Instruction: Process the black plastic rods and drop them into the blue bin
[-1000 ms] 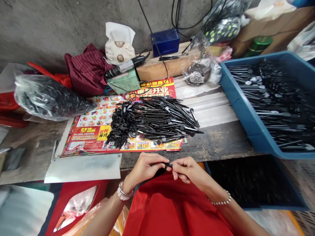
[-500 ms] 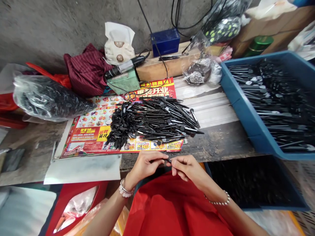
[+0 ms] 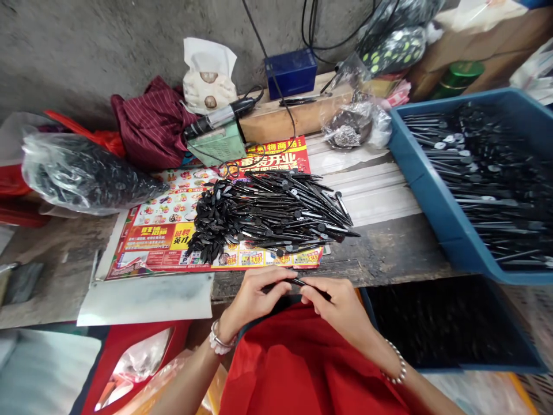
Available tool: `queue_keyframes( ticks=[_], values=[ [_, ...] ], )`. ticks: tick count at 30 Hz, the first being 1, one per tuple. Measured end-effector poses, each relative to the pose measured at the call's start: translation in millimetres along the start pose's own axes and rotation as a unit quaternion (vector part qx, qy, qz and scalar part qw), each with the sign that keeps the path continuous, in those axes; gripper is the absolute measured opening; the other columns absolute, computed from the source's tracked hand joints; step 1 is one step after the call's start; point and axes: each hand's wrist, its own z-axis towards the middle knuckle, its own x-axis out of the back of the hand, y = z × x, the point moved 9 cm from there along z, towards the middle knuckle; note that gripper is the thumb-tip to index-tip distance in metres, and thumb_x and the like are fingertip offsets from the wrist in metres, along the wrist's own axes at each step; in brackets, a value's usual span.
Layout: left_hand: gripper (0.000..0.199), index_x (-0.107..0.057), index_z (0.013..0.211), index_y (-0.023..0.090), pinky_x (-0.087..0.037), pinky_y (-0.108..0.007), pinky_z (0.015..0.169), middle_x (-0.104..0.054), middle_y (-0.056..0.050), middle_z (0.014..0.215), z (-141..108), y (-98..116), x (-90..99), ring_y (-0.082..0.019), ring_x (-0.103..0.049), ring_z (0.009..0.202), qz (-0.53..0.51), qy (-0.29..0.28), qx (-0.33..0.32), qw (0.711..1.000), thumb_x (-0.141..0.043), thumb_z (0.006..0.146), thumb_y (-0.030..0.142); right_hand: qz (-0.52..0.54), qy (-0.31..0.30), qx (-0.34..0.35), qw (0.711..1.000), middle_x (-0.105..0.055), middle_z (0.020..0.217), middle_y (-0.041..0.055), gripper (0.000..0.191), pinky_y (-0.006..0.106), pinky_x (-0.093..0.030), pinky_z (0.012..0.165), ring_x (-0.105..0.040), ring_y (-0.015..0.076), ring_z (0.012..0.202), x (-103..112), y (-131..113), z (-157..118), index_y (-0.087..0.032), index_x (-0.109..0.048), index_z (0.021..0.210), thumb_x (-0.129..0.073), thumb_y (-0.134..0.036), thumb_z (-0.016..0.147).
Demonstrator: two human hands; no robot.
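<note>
A slim black stick-like piece (image 3: 297, 282) spans the gap between my two hands at the table's front edge. My left hand (image 3: 258, 293) is closed on its left end, thumb and fingers pinched. On the right part, my right hand (image 3: 336, 300) is closed too, with dark material showing beneath its fingers. Beyond my hands, long thin black pieces (image 3: 285, 207) lie in a heap on a printed newspaper (image 3: 151, 233). Small flat black parts (image 3: 211, 222) are piled against the heap's left side.
A blue crate (image 3: 436, 213) of black pieces stands at the right, with a dark-filled bin (image 3: 449, 366) below it. A plastic bag (image 3: 86, 173) lies left. Behind are a cylindrical tool (image 3: 220, 117), a green box (image 3: 220, 144) and a blue box (image 3: 291, 74).
My right hand has shifted slightly right and its fingers have closed over the black piece. More of the piece now shows between my hands. My left hand has barely moved.
</note>
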Motion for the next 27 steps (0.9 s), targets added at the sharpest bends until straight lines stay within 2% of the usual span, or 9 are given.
queue_keyframes(
  ticks=[2,4,8,12,15,21,27],
  values=[
    [0.021,-0.074,0.103,0.019,-0.057,-0.023,0.077,-0.077,-0.005,0.092,-2,1,0.8,-0.016,-0.072,0.08,0.007,0.014,0.004,1.0,-0.064,0.086,0.013,-0.095,0.066,0.109,0.987,-0.073,0.08,0.0059,0.021,0.026,-0.05,0.062,-0.067,0.0167,0.067,8,-19,-8,-0.014,-0.07,0.101,-0.051,-0.021,0.095],
    [0.018,-0.075,0.098,0.019,-0.057,-0.021,0.071,-0.077,-0.004,0.086,-3,3,2.4,-0.014,-0.072,0.072,0.018,0.036,0.001,0.999,-0.064,0.085,0.012,-0.157,0.103,0.177,0.966,-0.073,0.085,0.0088,0.021,0.028,-0.051,0.064,-0.068,0.0181,0.07,8,-33,-17,-0.01,-0.068,0.105,-0.05,-0.017,0.096],
    [0.015,-0.075,0.093,0.018,-0.056,-0.019,0.064,-0.076,-0.002,0.075,-5,7,3.8,-0.012,-0.07,0.062,0.028,0.066,-0.002,0.997,-0.063,0.085,0.012,-0.21,0.125,0.225,0.943,-0.072,0.083,0.0101,0.02,0.027,-0.051,0.061,-0.068,0.0176,0.067,5,-46,-24,-0.007,-0.065,0.109,-0.05,-0.013,0.096],
    [0.014,-0.075,0.091,0.017,-0.055,-0.019,0.061,-0.076,-0.003,0.074,-4,8,3.5,-0.012,-0.07,0.06,0.018,0.065,0.005,0.998,-0.063,0.085,0.012,-0.23,0.146,0.262,0.926,-0.072,0.084,0.0109,0.022,0.026,-0.053,0.063,-0.068,0.0172,0.069,6,-57,-28,-0.007,-0.063,0.112,-0.049,-0.009,0.096],
    [0.012,-0.075,0.09,0.016,-0.056,-0.02,0.063,-0.076,-0.005,0.076,-3,8,1.5,-0.014,-0.071,0.063,-0.002,0.04,-0.002,0.999,-0.065,0.085,0.014,-0.227,0.142,0.262,0.927,-0.072,0.084,0.0099,0.022,0.027,-0.053,0.064,-0.068,0.0175,0.07,7,-56,-29,-0.009,-0.063,0.112,-0.049,-0.008,0.095],
    [0.014,-0.076,0.092,0.016,-0.056,-0.021,0.067,-0.077,-0.006,0.08,-3,5,-1.8,-0.015,-0.072,0.069,-0.024,0.0,0.006,1.0,-0.065,0.085,0.012,-0.14,0.098,0.195,0.966,-0.07,0.077,0.0047,0.018,0.026,-0.05,0.059,-0.065,0.0151,0.063,8,-39,-22,-0.012,-0.066,0.104,-0.05,-0.013,0.095],
    [0.013,-0.076,0.093,0.017,-0.057,-0.021,0.069,-0.077,-0.005,0.081,-3,2,-1.6,-0.014,-0.072,0.071,-0.028,-0.001,0.026,0.999,-0.066,0.085,0.013,-0.153,0.089,0.189,0.966,-0.068,0.074,0.0051,0.02,0.027,-0.047,0.058,-0.062,0.0163,0.062,5,-33,-20,-0.013,-0.066,0.103,-0.047,-0.016,0.097]
  ],
)
